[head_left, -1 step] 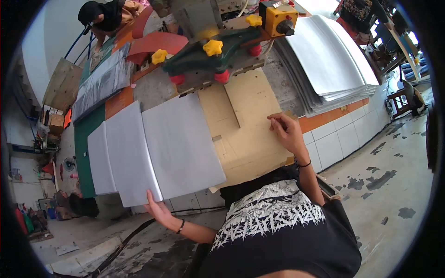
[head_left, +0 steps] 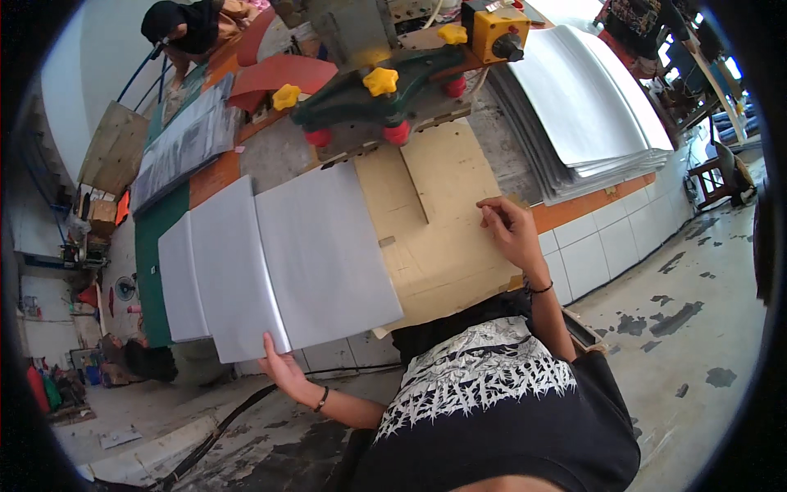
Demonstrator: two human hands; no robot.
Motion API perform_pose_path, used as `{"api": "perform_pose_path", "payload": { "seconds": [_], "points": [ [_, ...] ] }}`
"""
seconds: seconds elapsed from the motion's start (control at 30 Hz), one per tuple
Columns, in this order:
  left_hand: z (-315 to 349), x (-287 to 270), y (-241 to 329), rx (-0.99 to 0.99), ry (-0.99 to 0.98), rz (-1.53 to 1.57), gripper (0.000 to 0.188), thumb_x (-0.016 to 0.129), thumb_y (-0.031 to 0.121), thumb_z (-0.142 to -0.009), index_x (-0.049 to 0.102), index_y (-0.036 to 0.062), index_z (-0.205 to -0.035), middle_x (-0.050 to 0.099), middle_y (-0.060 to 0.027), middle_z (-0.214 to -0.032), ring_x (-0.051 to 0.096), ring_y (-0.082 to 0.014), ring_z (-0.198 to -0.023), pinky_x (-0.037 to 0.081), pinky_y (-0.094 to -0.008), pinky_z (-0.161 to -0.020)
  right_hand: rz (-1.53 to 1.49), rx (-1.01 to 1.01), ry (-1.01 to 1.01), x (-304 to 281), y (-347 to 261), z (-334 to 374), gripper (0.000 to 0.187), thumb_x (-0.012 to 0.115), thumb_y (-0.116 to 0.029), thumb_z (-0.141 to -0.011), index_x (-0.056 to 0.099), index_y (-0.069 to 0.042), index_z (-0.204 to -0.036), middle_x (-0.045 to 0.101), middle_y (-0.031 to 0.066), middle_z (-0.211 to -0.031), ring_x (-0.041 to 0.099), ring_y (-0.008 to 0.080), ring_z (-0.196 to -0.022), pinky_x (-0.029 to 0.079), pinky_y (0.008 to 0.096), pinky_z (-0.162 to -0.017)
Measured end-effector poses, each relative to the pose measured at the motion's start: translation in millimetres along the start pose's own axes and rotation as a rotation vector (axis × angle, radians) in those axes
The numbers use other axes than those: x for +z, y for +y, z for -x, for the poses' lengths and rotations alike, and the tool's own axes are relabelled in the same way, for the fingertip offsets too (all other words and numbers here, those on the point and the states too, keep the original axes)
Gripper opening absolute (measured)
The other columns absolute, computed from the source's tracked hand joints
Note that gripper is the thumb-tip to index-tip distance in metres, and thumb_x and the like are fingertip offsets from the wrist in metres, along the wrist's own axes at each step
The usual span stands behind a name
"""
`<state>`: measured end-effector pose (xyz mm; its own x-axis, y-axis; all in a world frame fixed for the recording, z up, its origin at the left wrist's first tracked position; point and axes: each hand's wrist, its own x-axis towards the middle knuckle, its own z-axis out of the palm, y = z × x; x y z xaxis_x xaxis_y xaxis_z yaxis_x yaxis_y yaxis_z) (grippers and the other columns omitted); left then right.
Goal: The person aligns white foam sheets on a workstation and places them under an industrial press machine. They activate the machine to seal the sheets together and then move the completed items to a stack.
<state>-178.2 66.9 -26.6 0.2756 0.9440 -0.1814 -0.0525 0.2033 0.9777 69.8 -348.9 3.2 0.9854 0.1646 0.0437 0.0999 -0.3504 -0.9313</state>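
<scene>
My left hand [head_left: 284, 373] is closed on the near edge of a grey sheet [head_left: 234, 262], one finger on top and the others mostly hidden at its edge. This sheet has a raised, shiny right edge and overlaps another grey sheet [head_left: 332, 254] to its right. A further grey sheet [head_left: 182, 287] shows at the left. My right hand [head_left: 512, 234] is over the right part of a tan board [head_left: 447, 254], fingers curled together; whatever may be between them is too small to make out. A thin raised strip [head_left: 416, 191] stands on the board.
Beyond the board is a dark green press frame [head_left: 352, 107] with yellow knobs and red feet. A yellow control box [head_left: 494, 37] stands by it. At right rises a tall stack of silvery sheets [head_left: 590, 107]; plastic-looking grey sheets [head_left: 184, 152] lie left. Another person [head_left: 176, 33] is at far left.
The whole view has shifted very slightly. My hands and the sheets keep the same places relative to each other.
</scene>
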Motion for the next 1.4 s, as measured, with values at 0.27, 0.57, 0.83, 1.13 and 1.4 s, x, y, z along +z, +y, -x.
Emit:
{"api": "perform_pose_path", "payload": {
  "seconds": [0.27,0.57,0.83,1.13,1.4],
  "points": [
    [9,-5,0,-0.109,-0.101,-0.044,0.045,0.071,0.029,-0.092,0.052,0.0036,-0.125,0.063,-0.0089,-0.109,0.067,-0.0201,-0.082,0.053,-0.0346,-0.052,-0.058,-0.028,0.006,2,0,0,0.018,0.059,-0.012,-0.099,0.068,0.003,-0.105,0.068,0.007,-0.076,0.066,0.0107,-0.072,0.049,0.0251,-0.065],
    [28,17,9,-0.158,-0.345,-0.041,0.038,0.063,0.026,-0.097,0.056,-0.0046,-0.119,0.067,-0.0161,-0.1,0.07,-0.0241,-0.074,0.061,-0.0367,-0.054,-0.105,-0.069,-0.015,1,3,8,0.018,0.059,-0.012,-0.1,0.068,0.002,-0.106,0.067,0.0031,-0.078,0.06,0.0074,-0.071,0.047,0.0232,-0.063],
    [44,29,4,-0.095,-0.32,0.089,0.033,0.064,0.024,-0.097,0.06,-0.0041,-0.115,0.067,-0.014,-0.106,0.069,-0.0216,-0.08,0.06,-0.036,-0.055,-0.119,-0.057,-0.01,-3,8,14,0.02,0.06,-0.015,-0.1,0.068,0.001,-0.107,0.066,0.0027,-0.078,0.059,0.0073,-0.072,0.047,0.0231,-0.063],
    [19,9,17,0.022,-0.202,-0.206,0.043,0.07,0.022,-0.093,0.058,-0.0063,-0.123,0.064,-0.0101,-0.114,0.062,-0.0191,-0.103,0.051,-0.0348,-0.086,-0.115,-0.057,-0.039,4,-1,5,0.02,0.06,-0.014,-0.099,0.069,0.002,-0.106,0.067,0.003,-0.075,0.06,0.0072,-0.069,0.046,0.0241,-0.062],
    [-8,50,32,0.166,-0.343,0.015,0.041,0.069,0.018,-0.091,0.061,-0.007,-0.122,0.063,-0.0115,-0.121,0.058,-0.0208,-0.111,0.042,-0.0333,-0.099,-0.045,-0.115,-0.083,-3,4,-1,0.018,0.06,-0.012,-0.098,0.068,0.002,-0.106,0.068,0.0043,-0.075,0.061,0.0088,-0.068,0.048,0.0261,-0.062]
  ]
}}
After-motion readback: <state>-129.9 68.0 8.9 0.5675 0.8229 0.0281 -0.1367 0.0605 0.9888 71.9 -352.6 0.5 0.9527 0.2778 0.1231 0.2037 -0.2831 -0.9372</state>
